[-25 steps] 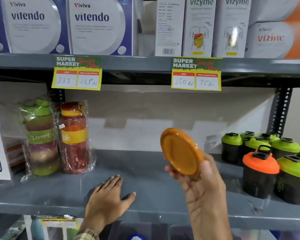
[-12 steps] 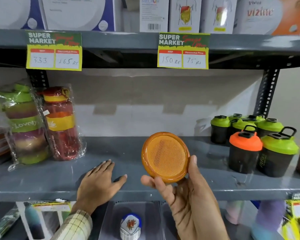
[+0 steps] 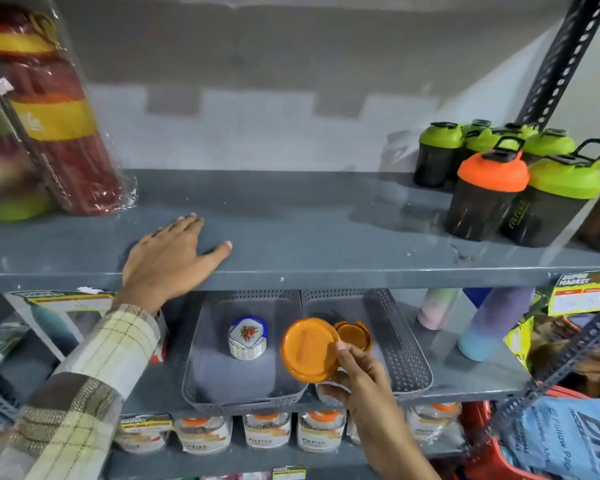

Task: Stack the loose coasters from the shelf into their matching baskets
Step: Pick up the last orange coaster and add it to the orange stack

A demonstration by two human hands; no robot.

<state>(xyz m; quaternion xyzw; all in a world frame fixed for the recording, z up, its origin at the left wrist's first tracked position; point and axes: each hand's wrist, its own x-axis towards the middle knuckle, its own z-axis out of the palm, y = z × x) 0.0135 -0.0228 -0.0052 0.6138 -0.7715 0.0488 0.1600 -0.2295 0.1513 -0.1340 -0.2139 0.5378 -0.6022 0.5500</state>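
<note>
Upper shelf (image 3: 309, 244): a grey metal board ran across the view, bare in the middle.
Lower shelf (image 3: 478, 379): it sat below the grey board and carried the two baskets side by side.
Wrapped bottles (image 3: 49, 109): these stood in clear plastic at the far left of the upper shelf, banded red, yellow and green.
Shaker cups (image 3: 513, 178): a cluster stood at the far right of the upper shelf, mostly green-lidded with one orange-lidded in front.
Left basket (image 3: 201, 372): grey and perforated, it held a short stack of white coasters (image 3: 248, 341) with a blue-edged floral top.
Right basket (image 3: 406, 344): the same grey make, touching the left basket, with a stack of orange coasters (image 3: 354, 335) at its near-left part.
Left hand (image 3: 168, 258): it lay flat, palm down, fingers spread on the front of the upper shelf, gripping nothing; a checked sleeve (image 3: 94, 368) trailed back from it.
Right hand (image 3: 357, 379): thumb and fingers pinched the rim of a loose orange coaster (image 3: 309, 349).
Loose orange coaster: it was tilted toward me, in the air over the seam between the two baskets, just beside the orange stack; whether they touched I could not tell.
</note>
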